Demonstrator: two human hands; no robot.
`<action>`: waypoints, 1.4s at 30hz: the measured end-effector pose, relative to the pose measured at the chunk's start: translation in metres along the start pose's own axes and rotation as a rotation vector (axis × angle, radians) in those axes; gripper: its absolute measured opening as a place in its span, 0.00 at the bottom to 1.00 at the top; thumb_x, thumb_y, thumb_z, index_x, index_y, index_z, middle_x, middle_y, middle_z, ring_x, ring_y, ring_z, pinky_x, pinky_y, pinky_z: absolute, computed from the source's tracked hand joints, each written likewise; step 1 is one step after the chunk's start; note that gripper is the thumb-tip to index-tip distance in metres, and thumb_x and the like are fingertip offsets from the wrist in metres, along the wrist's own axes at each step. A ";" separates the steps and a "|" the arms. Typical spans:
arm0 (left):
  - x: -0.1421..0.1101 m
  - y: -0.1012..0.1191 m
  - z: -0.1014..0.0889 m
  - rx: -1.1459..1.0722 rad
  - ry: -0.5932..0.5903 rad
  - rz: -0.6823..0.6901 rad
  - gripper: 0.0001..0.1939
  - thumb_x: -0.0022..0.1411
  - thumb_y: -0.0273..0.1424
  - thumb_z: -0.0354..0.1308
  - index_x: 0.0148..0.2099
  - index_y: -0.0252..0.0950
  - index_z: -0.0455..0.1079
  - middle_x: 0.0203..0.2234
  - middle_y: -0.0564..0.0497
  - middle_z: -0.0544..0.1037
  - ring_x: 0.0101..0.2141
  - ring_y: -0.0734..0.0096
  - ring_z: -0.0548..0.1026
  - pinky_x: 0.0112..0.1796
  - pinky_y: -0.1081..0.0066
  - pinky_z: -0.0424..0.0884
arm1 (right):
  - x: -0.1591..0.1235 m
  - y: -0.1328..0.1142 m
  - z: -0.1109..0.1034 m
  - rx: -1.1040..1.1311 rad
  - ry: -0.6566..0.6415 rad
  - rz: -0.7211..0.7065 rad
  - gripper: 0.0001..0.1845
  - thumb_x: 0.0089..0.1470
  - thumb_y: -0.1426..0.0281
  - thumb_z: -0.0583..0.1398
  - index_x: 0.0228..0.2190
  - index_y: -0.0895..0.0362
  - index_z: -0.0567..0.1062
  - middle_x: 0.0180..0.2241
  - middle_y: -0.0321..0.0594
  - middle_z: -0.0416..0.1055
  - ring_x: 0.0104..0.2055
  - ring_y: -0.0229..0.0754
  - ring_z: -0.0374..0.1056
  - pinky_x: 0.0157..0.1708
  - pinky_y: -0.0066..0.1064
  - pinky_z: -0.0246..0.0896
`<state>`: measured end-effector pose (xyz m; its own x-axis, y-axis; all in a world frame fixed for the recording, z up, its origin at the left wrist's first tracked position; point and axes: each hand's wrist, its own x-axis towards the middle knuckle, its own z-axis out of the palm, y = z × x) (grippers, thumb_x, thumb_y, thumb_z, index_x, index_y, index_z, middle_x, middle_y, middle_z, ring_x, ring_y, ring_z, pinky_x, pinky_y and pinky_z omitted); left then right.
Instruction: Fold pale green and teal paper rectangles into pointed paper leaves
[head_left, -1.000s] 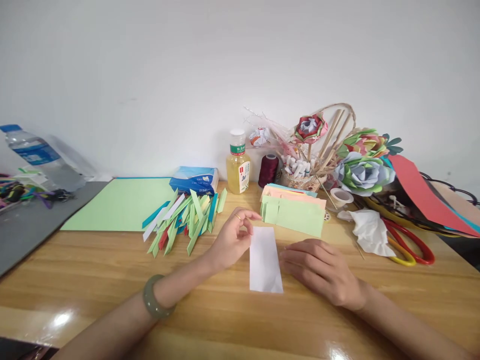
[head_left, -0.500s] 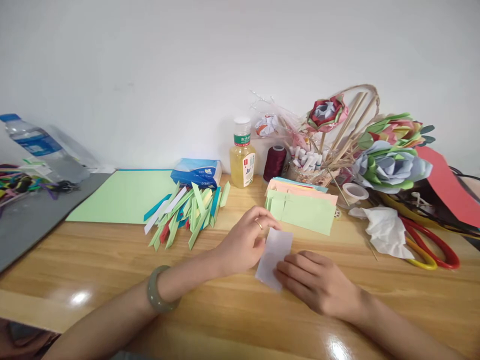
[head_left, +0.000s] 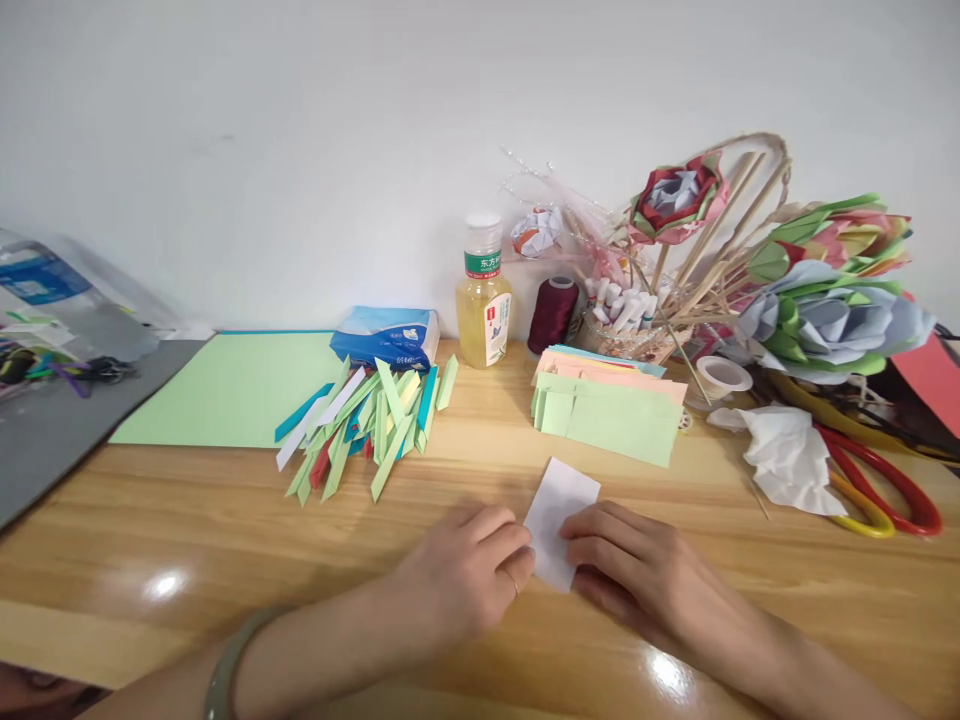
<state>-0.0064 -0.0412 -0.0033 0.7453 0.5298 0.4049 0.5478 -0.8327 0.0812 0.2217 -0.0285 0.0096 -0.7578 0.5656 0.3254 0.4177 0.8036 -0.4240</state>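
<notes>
A small white paper slip [head_left: 559, 515] lies tilted on the wooden table [head_left: 187, 560]. My left hand [head_left: 465, 575] rests palm down with its fingers curled against the slip's left edge. From the right, the fingers of my right hand [head_left: 637, 575] press flat on the slip's lower right part. Both hands touch the paper and hide its near end.
A pile of folded coloured paper strips [head_left: 367, 420], a green sheet [head_left: 225, 385], a tissue pack [head_left: 386, 335], a drink bottle [head_left: 482, 295], a thread spool [head_left: 553, 312], stacked green and pink slips [head_left: 611, 415], paper flowers [head_left: 825, 320], crumpled tissue [head_left: 787, 455] and red scissors [head_left: 885, 485] lie behind.
The white slip has turned from upright to tilted. My left hand dropped from the slip's top corner to its lower left edge. The view has shifted left and nearer.
</notes>
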 end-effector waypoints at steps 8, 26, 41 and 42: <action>-0.005 0.010 -0.003 -0.024 0.058 -0.014 0.16 0.68 0.23 0.41 0.36 0.30 0.70 0.34 0.45 0.75 0.34 0.66 0.69 0.33 0.67 0.71 | -0.010 0.000 0.009 0.123 -0.034 0.135 0.06 0.59 0.75 0.54 0.35 0.56 0.70 0.37 0.42 0.68 0.40 0.40 0.66 0.36 0.30 0.63; -0.001 0.014 0.006 -0.072 0.065 -0.089 0.13 0.64 0.22 0.45 0.27 0.34 0.65 0.23 0.52 0.69 0.25 0.71 0.67 0.22 0.72 0.65 | -0.003 0.002 0.012 0.168 0.050 0.157 0.05 0.58 0.77 0.55 0.35 0.56 0.68 0.36 0.40 0.66 0.37 0.37 0.66 0.34 0.28 0.64; 0.002 0.015 0.004 -0.214 0.090 -0.245 0.14 0.64 0.24 0.47 0.26 0.34 0.67 0.23 0.51 0.70 0.27 0.70 0.67 0.27 0.71 0.65 | 0.002 0.000 0.010 0.233 0.004 0.241 0.06 0.57 0.75 0.56 0.30 0.56 0.72 0.37 0.41 0.66 0.38 0.39 0.66 0.34 0.28 0.64; 0.002 0.015 0.004 -0.218 0.087 -0.246 0.14 0.64 0.23 0.47 0.26 0.34 0.67 0.23 0.51 0.70 0.27 0.70 0.67 0.27 0.72 0.65 | 0.003 0.000 0.011 0.238 0.000 0.250 0.06 0.57 0.75 0.56 0.30 0.56 0.72 0.37 0.41 0.66 0.38 0.39 0.66 0.34 0.28 0.64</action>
<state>0.0047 -0.0520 -0.0049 0.5605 0.7112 0.4243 0.6059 -0.7014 0.3754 0.2144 -0.0292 0.0015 -0.6463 0.7399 0.1865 0.4620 0.5740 -0.6761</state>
